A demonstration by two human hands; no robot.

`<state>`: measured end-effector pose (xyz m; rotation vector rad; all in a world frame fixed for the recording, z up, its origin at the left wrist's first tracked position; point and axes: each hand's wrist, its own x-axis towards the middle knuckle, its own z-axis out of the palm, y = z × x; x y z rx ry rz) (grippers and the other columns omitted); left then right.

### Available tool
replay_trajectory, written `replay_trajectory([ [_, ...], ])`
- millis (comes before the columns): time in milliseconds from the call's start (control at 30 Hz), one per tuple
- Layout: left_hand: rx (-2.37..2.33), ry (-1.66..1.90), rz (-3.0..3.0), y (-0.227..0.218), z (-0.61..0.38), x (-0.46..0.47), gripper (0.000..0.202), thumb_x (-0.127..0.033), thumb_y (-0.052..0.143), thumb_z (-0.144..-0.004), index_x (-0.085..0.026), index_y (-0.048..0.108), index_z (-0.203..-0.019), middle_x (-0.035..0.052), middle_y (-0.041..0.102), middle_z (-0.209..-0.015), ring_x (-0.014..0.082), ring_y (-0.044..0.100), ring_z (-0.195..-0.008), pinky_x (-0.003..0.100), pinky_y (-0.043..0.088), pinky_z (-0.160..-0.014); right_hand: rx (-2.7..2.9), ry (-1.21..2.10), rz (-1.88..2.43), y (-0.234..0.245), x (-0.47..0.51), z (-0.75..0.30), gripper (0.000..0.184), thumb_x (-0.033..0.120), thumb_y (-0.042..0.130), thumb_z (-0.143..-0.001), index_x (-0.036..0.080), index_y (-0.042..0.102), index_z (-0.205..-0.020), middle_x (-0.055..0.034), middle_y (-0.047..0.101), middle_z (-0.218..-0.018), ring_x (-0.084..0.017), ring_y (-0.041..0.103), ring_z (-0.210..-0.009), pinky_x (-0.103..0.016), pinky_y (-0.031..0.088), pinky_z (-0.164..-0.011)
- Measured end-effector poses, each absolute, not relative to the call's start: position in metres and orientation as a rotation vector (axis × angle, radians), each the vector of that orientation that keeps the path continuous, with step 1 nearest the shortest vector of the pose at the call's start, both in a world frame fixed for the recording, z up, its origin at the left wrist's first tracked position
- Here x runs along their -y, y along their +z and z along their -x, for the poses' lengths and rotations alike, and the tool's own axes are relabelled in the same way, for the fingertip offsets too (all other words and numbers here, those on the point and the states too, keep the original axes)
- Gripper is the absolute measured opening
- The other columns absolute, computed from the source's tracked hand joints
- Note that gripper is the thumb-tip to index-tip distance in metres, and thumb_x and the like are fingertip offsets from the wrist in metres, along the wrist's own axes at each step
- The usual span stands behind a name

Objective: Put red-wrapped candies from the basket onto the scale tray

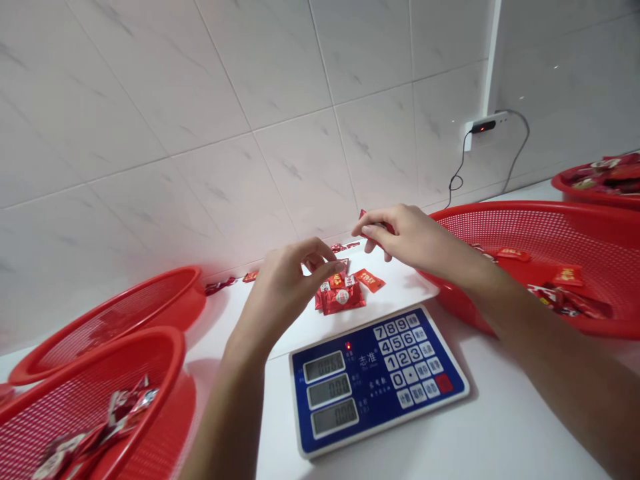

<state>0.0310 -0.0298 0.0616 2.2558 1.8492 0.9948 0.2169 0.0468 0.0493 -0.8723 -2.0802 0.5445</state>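
Note:
A white electronic scale point(379, 375) with a blue keypad panel sits in front of me. Several small red packets point(345, 291) lie in a pile on its weighing plate point(300, 323). My left hand point(287, 283) hovers just left of the pile, fingers curled and pinched near a packet; whether it grips one is unclear. My right hand point(407, 237) is raised behind the pile, fingers closed on a small red packet point(373, 227).
A large red mesh basket point(550, 220) with a few packets stands at the right, another point(595, 180) behind it. Two red baskets point(107, 320) are at the left, the nearer point(95, 393) holding packets. Loose packets point(220, 285) lie along the tiled wall. A plug and cable point(483, 127) hang on the wall.

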Motion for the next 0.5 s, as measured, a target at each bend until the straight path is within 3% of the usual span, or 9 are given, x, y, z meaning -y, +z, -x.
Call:
replay_trajectory([
  [100, -1.844, 1.012, -2.243, 0.06, -0.033, 0.029, 0.016, -0.037, 0.066, -0.084, -0.023, 0.067, -0.078, -0.0029, 0.069, -0.074, 0.0143, 0.061, -0.07, 0.028, 0.042, -0.064, 2.081, 0.545, 0.877, 0.049, -0.049, -0.218, 0.026, 0.025, 0.047, -0.091, 0.018, 0.072, -0.097, -0.0031, 0.07, -0.075, -0.013, 0.06, -0.065, -0.027, 0.041, -0.062],
  [300, -1.859, 1.062, -2.275, 0.05, -0.025, 0.022, 0.019, -0.04, 0.065, -0.087, -0.024, 0.065, -0.097, 0.0021, 0.069, -0.097, 0.0184, 0.064, -0.091, 0.032, 0.049, -0.079, 2.172, 0.541, 1.002, 0.052, -0.044, -0.221, 0.026, 0.027, 0.049, -0.089, 0.02, 0.073, -0.095, -0.0032, 0.071, -0.078, -0.014, 0.06, -0.065, -0.029, 0.039, -0.06],
  [500, -1.838, 1.15, -2.312, 0.044, -0.034, 0.021, 0.013, -0.032, 0.066, -0.087, -0.022, 0.063, -0.095, 0.0039, 0.069, -0.099, 0.0184, 0.064, -0.091, 0.033, 0.052, -0.08, 2.24, 0.501, 1.027, 0.053, -0.043, -0.22, 0.026, 0.028, 0.049, -0.087, 0.022, 0.074, -0.095, -0.003, 0.071, -0.08, -0.015, 0.061, -0.066, -0.029, 0.039, -0.06],
])
